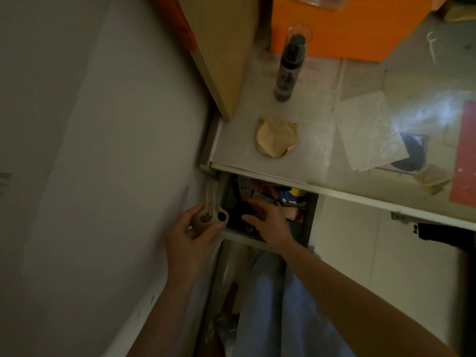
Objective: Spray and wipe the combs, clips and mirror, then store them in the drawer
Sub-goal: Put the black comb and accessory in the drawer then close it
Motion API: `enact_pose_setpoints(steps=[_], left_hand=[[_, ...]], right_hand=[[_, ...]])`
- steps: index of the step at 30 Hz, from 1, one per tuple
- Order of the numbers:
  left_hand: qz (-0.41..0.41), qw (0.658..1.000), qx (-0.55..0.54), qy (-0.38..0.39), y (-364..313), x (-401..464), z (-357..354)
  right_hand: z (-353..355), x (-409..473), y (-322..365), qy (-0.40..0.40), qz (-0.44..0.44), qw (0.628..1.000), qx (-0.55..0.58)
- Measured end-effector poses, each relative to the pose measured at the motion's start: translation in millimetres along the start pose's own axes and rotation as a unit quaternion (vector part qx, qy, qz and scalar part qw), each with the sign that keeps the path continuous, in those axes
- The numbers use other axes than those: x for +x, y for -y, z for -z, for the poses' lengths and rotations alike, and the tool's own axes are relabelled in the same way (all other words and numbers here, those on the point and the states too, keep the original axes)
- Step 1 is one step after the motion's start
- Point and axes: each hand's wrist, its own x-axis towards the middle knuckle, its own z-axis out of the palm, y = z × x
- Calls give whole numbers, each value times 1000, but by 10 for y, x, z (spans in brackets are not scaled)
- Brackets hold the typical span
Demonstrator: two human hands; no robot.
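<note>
Looking down from head height, a pale wall (90, 150) fills the left side; beside it the left hand (192, 234) curls its fingers and thumb around the looped handle of a beige comb (210, 213), whose long teeth point up along the wall, just outside the left edge of the open drawer (307, 222); the drawer, pulled out below the desk top (316, 140), is crowded with dark and coloured items too dim to name; the right hand (268, 217) reaches into it with fingers bent over a dark object, though I cannot tell if it grips it; above, on the desk, a crumpled tan cloth (277, 137) lies near the front edge; behind it a dark spray bottle (289, 67) with a clear cap stands upright; further back sits an orange box (347, 27); to the right lie creased papers (368, 130); a red sheet (465, 153) at the far right edge.
</note>
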Motion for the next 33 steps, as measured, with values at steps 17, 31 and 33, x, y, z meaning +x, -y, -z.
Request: enact_pose_setpoints(steps=[17,31,33], left_hand=[[30,992,-44,114,-347,-138,-568],[134,976,8,169,-182,-267,-923],[167,970,-11,178,-199,-332,-914]], right_hand=[[489,-725,537,34,-62,955,289],[709,-832,289,-48,-144,899,412],[727,-834,244,-52,-146,887,436]])
